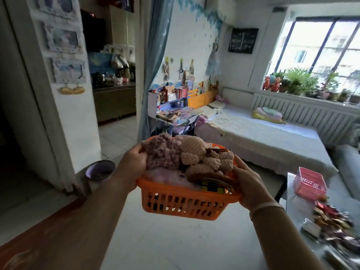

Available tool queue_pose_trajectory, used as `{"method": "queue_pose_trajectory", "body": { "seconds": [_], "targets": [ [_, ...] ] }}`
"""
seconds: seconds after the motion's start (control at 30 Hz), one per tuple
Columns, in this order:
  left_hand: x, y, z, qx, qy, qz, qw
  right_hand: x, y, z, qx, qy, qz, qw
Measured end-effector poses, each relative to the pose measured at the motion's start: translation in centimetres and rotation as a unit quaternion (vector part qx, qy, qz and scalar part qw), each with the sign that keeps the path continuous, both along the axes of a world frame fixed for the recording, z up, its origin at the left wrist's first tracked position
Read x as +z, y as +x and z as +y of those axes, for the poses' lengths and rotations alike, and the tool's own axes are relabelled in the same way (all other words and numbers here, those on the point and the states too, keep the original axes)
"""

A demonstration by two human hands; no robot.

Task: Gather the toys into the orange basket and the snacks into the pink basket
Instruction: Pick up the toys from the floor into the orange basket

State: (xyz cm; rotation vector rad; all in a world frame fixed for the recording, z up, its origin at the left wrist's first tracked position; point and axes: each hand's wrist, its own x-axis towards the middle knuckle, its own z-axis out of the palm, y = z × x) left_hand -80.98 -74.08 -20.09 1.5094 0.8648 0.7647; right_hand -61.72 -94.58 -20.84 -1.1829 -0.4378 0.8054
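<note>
I hold the orange basket [181,203] up in the air in front of me, above the floor. It is heaped with toys: a purple crocheted toy [159,152], a beige crocheted toy [198,152], a pink plush [167,178] and a colourful cube [212,187]. My left hand [130,164] grips the basket's left rim and touches the purple toy. My right hand [251,186] grips the right rim. The pink basket [309,182] stands on a table at the right, with a pile of wrapped snacks [335,225] in front of it.
A metal bowl [100,169] sits on a brown surface at the left. A bed [259,139] runs along the right wall under a window with plants. A cluttered desk [175,112] stands behind the basket, and a doorway at the left leads into a kitchen.
</note>
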Motion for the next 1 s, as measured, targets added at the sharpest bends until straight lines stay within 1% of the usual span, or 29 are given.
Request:
{"method": "queue_pose_trajectory", "body": {
  "seconds": [0.17,0.4,0.67,0.77,0.87,1.0],
  "targets": [
    [0.0,10.0,1.8,-0.042,0.002,-0.005,0.999,0.0,8.4,0.4,-0.043,0.010,-0.014,0.999],
    [0.1,23.0,4.5,-0.083,0.002,-0.013,0.996,-0.2,19.8,1.8,-0.075,0.020,-0.022,0.997],
    [0.1,38.9,9.3,-0.150,-0.034,-0.017,0.988,-1.7,33.2,4.7,-0.156,-0.007,-0.014,0.988],
    [-0.4,46.3,11.7,-0.185,-0.027,-0.016,0.982,-1.6,37.9,5.9,-0.202,-0.004,-0.025,0.979],
    [-0.3,53.5,13.4,-0.231,-0.040,-0.023,0.972,-1.6,42.8,6.7,-0.274,-0.004,-0.016,0.962],
    [0.3,61.6,13.7,-0.302,-0.046,-0.028,0.952,-1.7,47.7,6.2,-0.342,0.000,-0.004,0.940]
  ]
}}
